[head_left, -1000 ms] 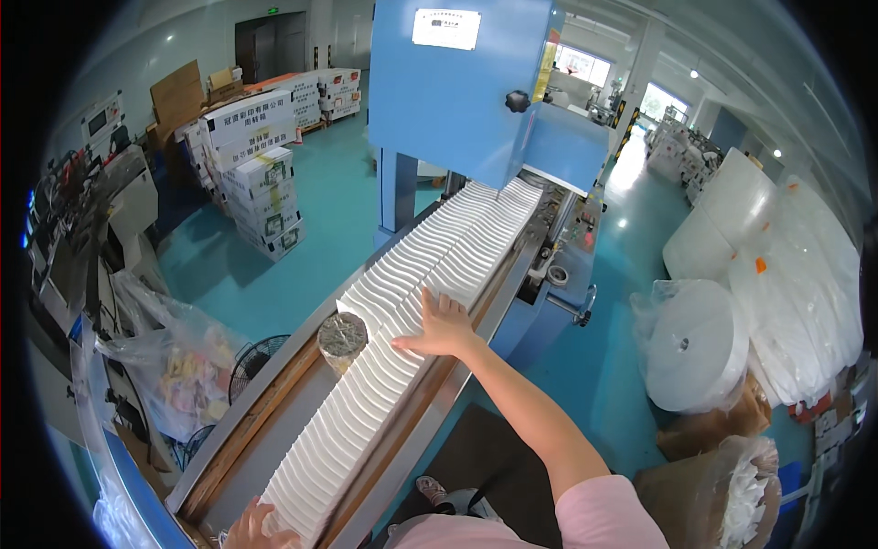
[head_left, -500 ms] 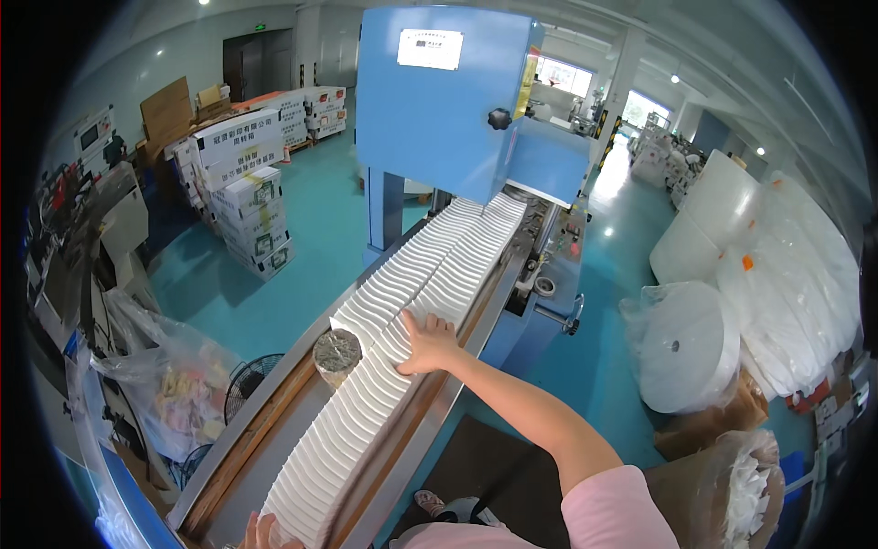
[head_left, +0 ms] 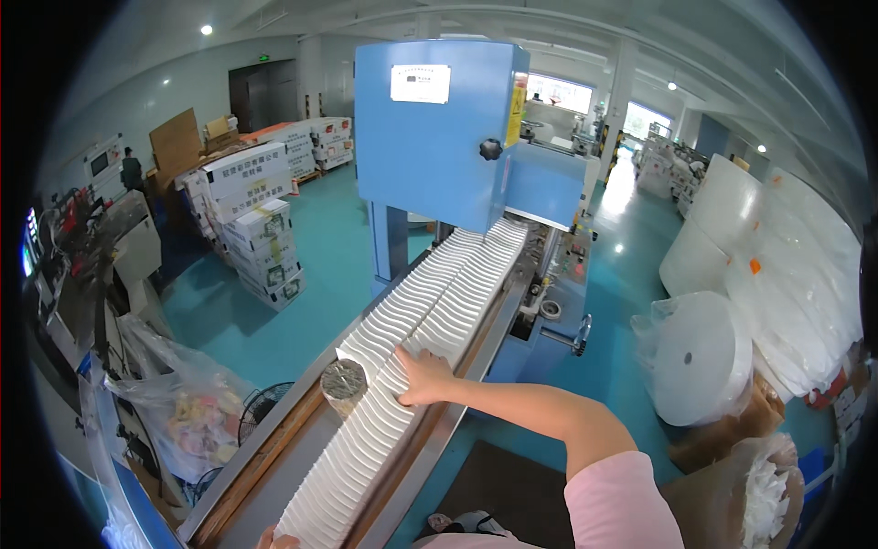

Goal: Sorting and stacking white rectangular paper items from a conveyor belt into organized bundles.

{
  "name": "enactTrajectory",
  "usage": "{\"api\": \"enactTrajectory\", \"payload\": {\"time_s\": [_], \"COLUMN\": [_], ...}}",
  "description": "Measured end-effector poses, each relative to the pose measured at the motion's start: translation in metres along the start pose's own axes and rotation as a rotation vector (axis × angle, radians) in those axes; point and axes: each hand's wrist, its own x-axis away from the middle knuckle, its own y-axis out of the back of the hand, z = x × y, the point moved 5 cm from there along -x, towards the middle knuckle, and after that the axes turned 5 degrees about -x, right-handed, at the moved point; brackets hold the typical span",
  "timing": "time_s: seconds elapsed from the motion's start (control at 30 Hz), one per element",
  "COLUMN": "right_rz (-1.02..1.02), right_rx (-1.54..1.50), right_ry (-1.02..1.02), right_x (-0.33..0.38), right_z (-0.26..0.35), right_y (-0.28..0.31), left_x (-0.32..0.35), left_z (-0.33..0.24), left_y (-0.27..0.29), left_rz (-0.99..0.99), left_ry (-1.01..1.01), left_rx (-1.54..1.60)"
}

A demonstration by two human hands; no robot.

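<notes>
- The right hand [head_left: 422,377] lies flat, fingers spread, palm down on the long row of folded white paper sheets [head_left: 430,316], pinching nothing; it presses where the row splits into two lanes.
- The left hand [head_left: 274,540] barely shows at the 6 o'clock edge, touching the near end of the row; whether it is spread or closed cannot be told.
- The sheets run in a metal trough [head_left: 274,448] on the machine's table, from about 7 o'clock up toward 1 o'clock, where they meet the blue machine housing [head_left: 430,128].
- A short grey cylinder [head_left: 345,382] stands upright in the trough, touching the row's left side, just at 9 o'clock of the right hand.
- By the look of it, the work is midway: the far stretch lies in two neat lanes up to the housing, while the near stretch is a single lane under the hands; a bare strip of trough lies to its left.
- Around: stacked cartons [head_left: 256,229] at 10 o'clock, large white paper rolls [head_left: 704,357] at 3 o'clock, a clear bag of scraps [head_left: 201,425] at 8 o'clock.
</notes>
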Motion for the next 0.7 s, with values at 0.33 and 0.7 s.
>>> {"api": "enactTrajectory", "payload": {"time_s": [0.33, 0.7], "right_rz": [0.044, 0.048], "right_rx": [-0.097, -0.041], "right_ry": [0.075, 0.483], "right_x": [0.024, 0.075], "right_z": [0.013, 0.132], "right_y": [0.023, 0.047], "left_x": [0.046, 0.16], "left_z": [-0.052, -0.188], "left_y": [0.025, 0.006], "left_rz": [-0.37, -0.47], "left_ry": [0.067, 0.346], "left_rx": [-0.404, -0.45]}}
